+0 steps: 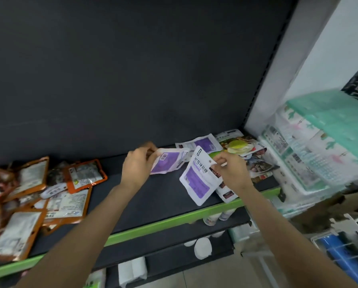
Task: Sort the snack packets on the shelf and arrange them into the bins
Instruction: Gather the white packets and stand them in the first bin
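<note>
two purple packets held above shelf (165,196): left hand (137,165) fingers pinched on purple packet (168,162), right hand (231,171) fingers clamped on second purple packet (197,179). to be stacked together, edges aligned, before bin (311,163) at right is approached.

Glossy plastic packets (198,179), matt shelf (157,196)

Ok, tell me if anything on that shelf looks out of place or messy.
Nothing is spilled or torn, but the shelf is untidy. Orange packets lie overlapped and askew at the left. At the right, mixed packets are heaped. The left hand and right hand each hold a purple packet.
</note>
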`<move>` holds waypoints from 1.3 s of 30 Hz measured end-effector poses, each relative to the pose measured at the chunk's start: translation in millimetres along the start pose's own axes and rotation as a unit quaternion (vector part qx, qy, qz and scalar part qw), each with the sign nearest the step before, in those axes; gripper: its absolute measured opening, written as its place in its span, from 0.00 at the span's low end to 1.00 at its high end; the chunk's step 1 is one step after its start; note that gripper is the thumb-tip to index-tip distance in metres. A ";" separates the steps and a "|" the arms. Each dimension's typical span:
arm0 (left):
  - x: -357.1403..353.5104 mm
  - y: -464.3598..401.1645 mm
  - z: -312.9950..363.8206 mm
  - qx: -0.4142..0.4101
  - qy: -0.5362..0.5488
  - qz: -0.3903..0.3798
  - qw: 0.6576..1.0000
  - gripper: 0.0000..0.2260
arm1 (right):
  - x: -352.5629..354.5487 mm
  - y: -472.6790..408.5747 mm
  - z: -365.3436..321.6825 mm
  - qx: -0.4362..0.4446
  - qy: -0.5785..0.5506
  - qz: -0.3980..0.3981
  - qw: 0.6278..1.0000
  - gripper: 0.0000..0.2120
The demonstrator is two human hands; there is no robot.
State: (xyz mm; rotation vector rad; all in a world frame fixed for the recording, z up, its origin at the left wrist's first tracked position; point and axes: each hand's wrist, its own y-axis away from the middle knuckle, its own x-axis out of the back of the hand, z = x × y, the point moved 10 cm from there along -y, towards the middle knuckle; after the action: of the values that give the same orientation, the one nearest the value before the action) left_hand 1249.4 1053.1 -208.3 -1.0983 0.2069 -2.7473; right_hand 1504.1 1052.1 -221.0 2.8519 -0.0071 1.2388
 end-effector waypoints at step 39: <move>644.5 420.1 -340.8 0.209 0.002 0.417 0.884 0.13 | -415.6 332.0 -622.2 0.358 -0.071 -0.120 0.923 0.03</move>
State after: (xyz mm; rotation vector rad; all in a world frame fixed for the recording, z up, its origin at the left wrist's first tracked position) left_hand 600.6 527.8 -103.4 -0.6597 0.0531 -1.8894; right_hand 760.2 736.2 -91.1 3.3628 0.9527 1.1510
